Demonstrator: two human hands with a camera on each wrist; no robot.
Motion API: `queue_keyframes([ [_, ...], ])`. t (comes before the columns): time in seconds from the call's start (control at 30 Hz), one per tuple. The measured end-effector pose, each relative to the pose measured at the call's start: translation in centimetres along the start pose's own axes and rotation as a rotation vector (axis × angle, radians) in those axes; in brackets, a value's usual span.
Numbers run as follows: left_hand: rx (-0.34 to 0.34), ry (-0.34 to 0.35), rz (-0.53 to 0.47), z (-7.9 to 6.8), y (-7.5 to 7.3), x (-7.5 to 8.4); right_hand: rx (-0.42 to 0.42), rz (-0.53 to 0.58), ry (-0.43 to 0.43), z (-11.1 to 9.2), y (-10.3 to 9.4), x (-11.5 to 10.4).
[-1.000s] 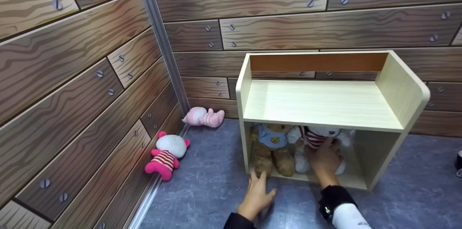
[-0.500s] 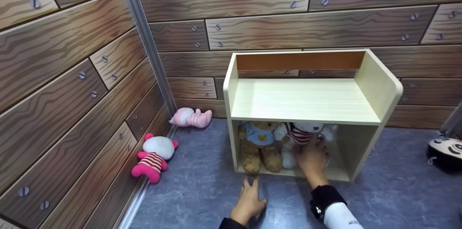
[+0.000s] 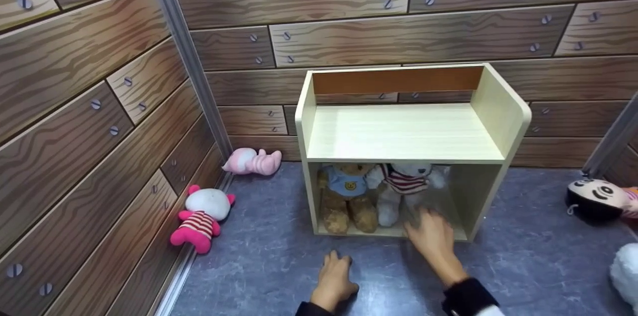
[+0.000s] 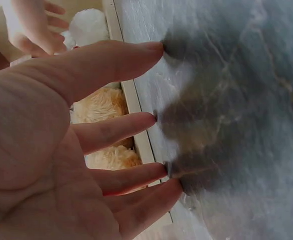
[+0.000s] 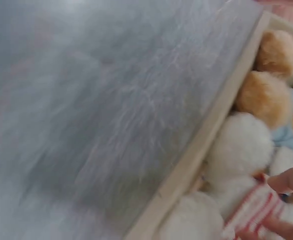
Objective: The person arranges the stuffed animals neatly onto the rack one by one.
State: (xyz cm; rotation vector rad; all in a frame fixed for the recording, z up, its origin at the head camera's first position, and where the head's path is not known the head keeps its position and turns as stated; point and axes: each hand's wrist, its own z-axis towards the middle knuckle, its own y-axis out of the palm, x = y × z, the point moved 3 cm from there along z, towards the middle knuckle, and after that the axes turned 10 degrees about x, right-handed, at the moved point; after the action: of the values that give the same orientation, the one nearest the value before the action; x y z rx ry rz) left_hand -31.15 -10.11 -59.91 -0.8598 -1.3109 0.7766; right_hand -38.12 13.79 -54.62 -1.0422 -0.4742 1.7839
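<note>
Two teddy bears sit side by side in the lower compartment of a pale wooden shelf [image 3: 403,131]. The brown bear [image 3: 350,206] wears a light blue shirt; the white bear [image 3: 404,184], on its right, wears a red-and-white striped top. The upper board hides part of their heads. Just in front of the white bear's legs is my right hand [image 3: 434,241], fingers loosely spread and gripping nothing. My left hand [image 3: 333,281] is on the floor before the shelf, and its fingertips [image 4: 154,119] touch the grey floor with nothing held.
Against the left wall lies a pink doll [image 3: 200,221] in a striped top. A pale pink plush toy [image 3: 253,161] lies in the back corner. On the right are a black-and-white-headed doll [image 3: 598,199] and a white furry thing [image 3: 625,276], cut off by the frame.
My right hand has come off the white bear and drawn back towards the compartment's front edge. My left hand has moved back from the brown bear's feet. The head view has turned right.
</note>
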Motion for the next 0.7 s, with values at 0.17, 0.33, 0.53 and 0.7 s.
queue_keyframes([
  [0.17, 0.009, -0.003, -0.01, -0.1, 0.0, -0.2, -0.069, 0.009, 0.014, -1.0, -4.2, 2.0],
  [0.33, -0.009, -0.021, -0.016, -0.4, -0.2, -0.6, -0.101, 0.002, 0.055, -1.9, -8.0, 4.8],
  [0.53, -0.007, -0.022, -0.023, -1.0, -0.9, -1.6, -0.065, -0.047, 0.089, -1.7, -12.3, 7.9],
  [0.7, 0.054, -0.043, -0.067, -1.7, -1.8, -2.7, 0.064, -0.089, 0.151, -0.4, -15.9, 11.2],
])
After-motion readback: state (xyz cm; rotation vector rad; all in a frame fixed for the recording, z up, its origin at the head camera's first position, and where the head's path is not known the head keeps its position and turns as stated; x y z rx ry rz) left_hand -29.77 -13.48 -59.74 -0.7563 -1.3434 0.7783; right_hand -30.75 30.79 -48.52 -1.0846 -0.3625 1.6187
